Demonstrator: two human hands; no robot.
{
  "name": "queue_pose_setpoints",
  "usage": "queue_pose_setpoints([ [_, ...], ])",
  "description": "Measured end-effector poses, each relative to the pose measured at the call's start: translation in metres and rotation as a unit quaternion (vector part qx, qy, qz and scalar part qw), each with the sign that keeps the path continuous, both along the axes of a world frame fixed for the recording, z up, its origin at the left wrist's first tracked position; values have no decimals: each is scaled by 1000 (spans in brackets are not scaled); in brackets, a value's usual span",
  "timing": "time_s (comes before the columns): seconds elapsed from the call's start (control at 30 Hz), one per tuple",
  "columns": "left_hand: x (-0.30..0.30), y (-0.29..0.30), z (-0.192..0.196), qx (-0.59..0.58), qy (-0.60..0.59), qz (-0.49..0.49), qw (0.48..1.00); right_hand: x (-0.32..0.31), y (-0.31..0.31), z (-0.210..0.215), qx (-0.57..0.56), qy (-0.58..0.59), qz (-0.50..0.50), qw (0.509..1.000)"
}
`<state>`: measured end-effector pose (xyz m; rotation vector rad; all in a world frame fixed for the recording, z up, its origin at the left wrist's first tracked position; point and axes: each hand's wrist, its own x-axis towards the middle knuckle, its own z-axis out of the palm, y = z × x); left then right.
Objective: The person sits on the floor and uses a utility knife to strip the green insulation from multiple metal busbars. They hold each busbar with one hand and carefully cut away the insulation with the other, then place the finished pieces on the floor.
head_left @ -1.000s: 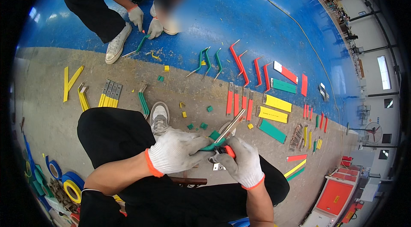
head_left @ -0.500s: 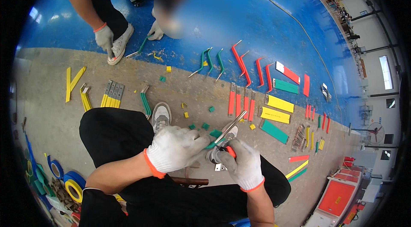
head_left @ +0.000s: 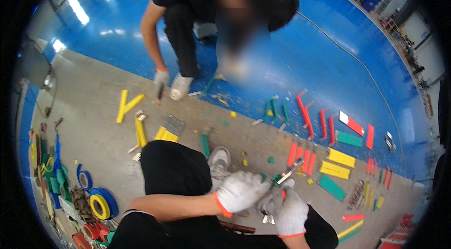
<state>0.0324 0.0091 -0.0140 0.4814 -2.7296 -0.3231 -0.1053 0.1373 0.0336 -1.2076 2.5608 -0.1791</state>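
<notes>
My left hand [head_left: 242,190], in a white knit glove with an orange cuff, is closed on a metal bar [head_left: 290,172] with a green sleeve at its near end. The bare silver end slants up to the right over the floor. My right hand [head_left: 290,213], gloved alike, is closed around a utility knife with a red and black handle [head_left: 283,194]; its blade is too small to make out here. The knife is close to the green part of the bar. Small green and yellow sleeve scraps [head_left: 244,162] lie on the floor beyond my hands.
A co-worker crouches opposite, one gloved hand [head_left: 161,77] on a dark and red tool, a green-sleeved bar [head_left: 209,85] by the other. Red, yellow and green bars [head_left: 336,170] lie in groups at right. Yellow bars [head_left: 140,131] and tape rolls [head_left: 99,206] are at left.
The view has swung, so the floor items appear lower and further right, and more of the co-worker shows. The co-worker's hand has lifted off the shoe. My hands keep hold of the bar and knife.
</notes>
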Motion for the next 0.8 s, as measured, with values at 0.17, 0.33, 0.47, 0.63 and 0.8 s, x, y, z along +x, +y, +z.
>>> queue_pose_setpoints([
  [0.17,3,7,-15,91,1,0,996,-9,-1,3,-16,-47,36,998],
  [0.33,7,9,-7,168,-13,-7,986,-7,-4,10,-202,-126,-31,971],
  [0.47,8,11,-19,221,2,-6,975,1,-6,-12,-234,-94,4,968],
  [0.63,8,7,-21,239,-13,-44,970,-6,-5,-21,-244,-89,53,964],
  [0.8,12,0,-19,265,8,-31,964,-14,-9,-10,-214,-152,74,962],
])
